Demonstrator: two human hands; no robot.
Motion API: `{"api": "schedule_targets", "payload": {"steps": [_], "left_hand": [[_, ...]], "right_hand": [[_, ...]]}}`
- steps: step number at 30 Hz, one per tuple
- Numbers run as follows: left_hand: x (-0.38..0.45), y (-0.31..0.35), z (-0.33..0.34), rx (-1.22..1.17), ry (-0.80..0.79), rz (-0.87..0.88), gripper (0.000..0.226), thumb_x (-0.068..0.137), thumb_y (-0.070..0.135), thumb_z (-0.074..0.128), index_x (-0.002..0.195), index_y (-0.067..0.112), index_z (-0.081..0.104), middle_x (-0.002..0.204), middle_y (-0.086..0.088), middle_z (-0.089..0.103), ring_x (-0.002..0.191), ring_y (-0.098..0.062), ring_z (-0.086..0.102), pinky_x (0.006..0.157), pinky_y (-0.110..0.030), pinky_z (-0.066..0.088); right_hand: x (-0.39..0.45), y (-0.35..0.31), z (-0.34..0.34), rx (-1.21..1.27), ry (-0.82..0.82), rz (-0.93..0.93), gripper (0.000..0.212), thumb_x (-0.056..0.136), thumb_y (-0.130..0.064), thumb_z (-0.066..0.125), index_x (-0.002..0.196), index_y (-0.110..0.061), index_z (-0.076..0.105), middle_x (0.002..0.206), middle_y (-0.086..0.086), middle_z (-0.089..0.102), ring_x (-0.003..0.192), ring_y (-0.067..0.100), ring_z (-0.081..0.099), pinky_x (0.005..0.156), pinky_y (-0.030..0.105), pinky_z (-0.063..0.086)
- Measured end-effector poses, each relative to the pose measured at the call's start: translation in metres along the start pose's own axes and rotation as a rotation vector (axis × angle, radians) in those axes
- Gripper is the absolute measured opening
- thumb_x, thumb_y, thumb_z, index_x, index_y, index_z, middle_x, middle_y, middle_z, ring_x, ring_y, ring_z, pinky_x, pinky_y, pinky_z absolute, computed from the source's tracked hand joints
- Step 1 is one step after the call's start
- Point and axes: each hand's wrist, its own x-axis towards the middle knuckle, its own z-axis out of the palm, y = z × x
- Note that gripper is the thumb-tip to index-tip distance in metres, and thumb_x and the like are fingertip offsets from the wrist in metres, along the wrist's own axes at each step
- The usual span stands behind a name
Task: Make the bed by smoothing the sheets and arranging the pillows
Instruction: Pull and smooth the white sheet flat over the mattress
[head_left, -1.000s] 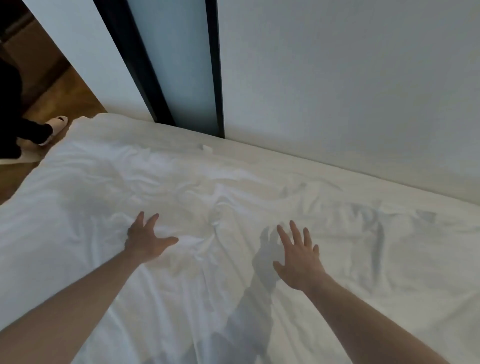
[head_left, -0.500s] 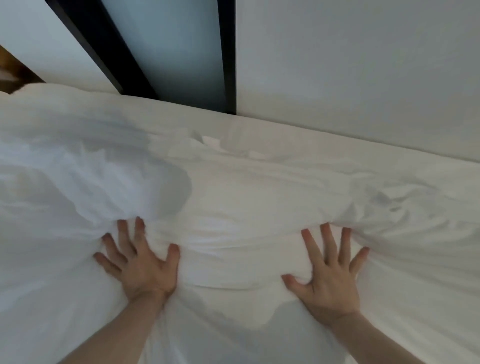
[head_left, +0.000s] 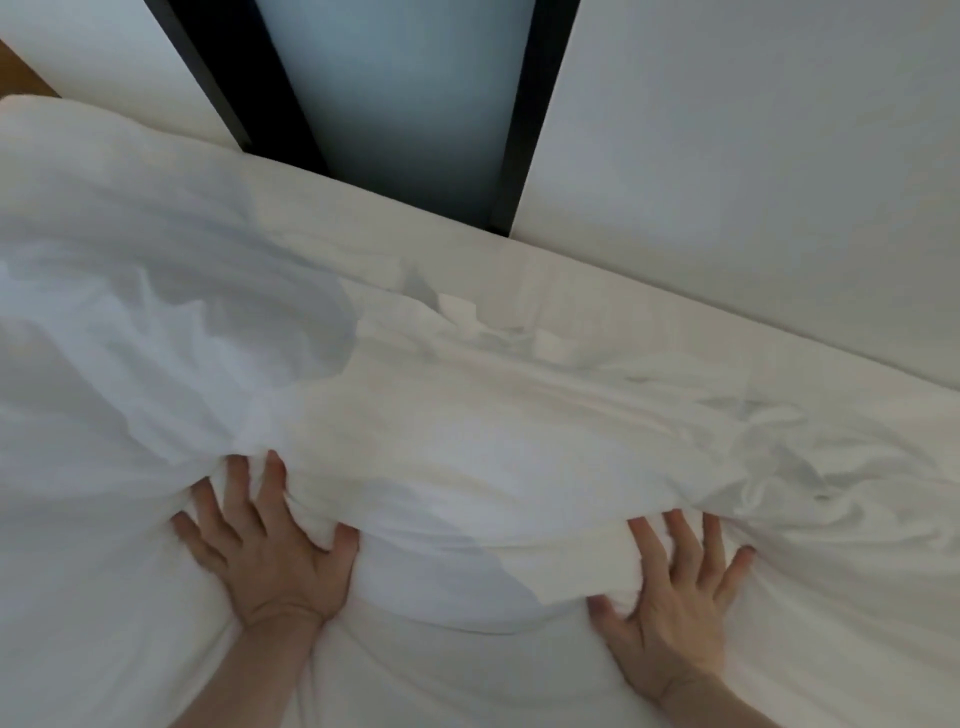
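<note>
A white duvet (head_left: 467, 447) covers the bed and is bunched into a puffy ridge across the middle. My left hand (head_left: 270, 556) lies flat on it at lower left, fingers spread, pressing against the near side of the ridge. At lower right my right hand (head_left: 675, 592) does the same, palm down, fingertips tucked under the fold. Neither hand holds anything. Beyond the ridge a strip of smooth white sheet (head_left: 597, 291) runs along the far edge of the mattress. No pillow is in view.
A white wall (head_left: 753, 171) stands right behind the bed's far edge. A frosted glass panel (head_left: 410, 104) with black frames (head_left: 524, 119) sits in the wall at the centre top. A sliver of wooden floor (head_left: 21, 67) shows at top left.
Both hands came down flat on the duvet and pushed it away toward the wall, bunching it into a ridge. The view swung closer to the wall; the floor and a person's slippered foot left the frame.
</note>
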Motion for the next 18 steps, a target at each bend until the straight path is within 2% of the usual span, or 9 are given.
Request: {"api": "schedule_targets", "payload": {"steps": [7,12,18], "left_hand": [[-0.002,0.004,-0.011,-0.039,0.022,-0.014,0.094,0.074,0.066,0.048,0.153,0.015,0.041,0.162,-0.014,0.031,0.151,-0.046,0.017,0.121,-0.066,0.006],[-0.003,0.003,-0.015,-0.044,0.022,-0.024,0.093,0.074,0.064,0.047,0.154,0.018,0.038,0.163,-0.011,0.028,0.152,-0.044,0.016,0.122,-0.065,0.004],[-0.002,0.004,-0.011,-0.025,0.001,-0.031,0.092,0.071,0.059,0.049,0.15,0.013,0.044,0.161,-0.014,0.034,0.149,-0.046,0.021,0.121,-0.066,0.009]], "right_hand": [[-0.002,0.004,-0.002,0.026,0.0,0.011,0.094,0.065,-0.072,0.049,0.149,-0.031,0.036,0.157,0.012,0.032,0.15,0.048,0.014,0.117,0.073,-0.001],[0.001,0.003,-0.001,0.049,0.034,-0.005,0.091,0.064,-0.07,0.049,0.146,-0.033,0.039,0.156,0.011,0.036,0.15,0.048,0.017,0.118,0.072,-0.001],[-0.001,0.002,-0.004,0.104,0.091,-0.026,0.088,0.067,-0.068,0.05,0.147,-0.032,0.041,0.156,0.011,0.038,0.15,0.047,0.02,0.118,0.072,0.0]]}}
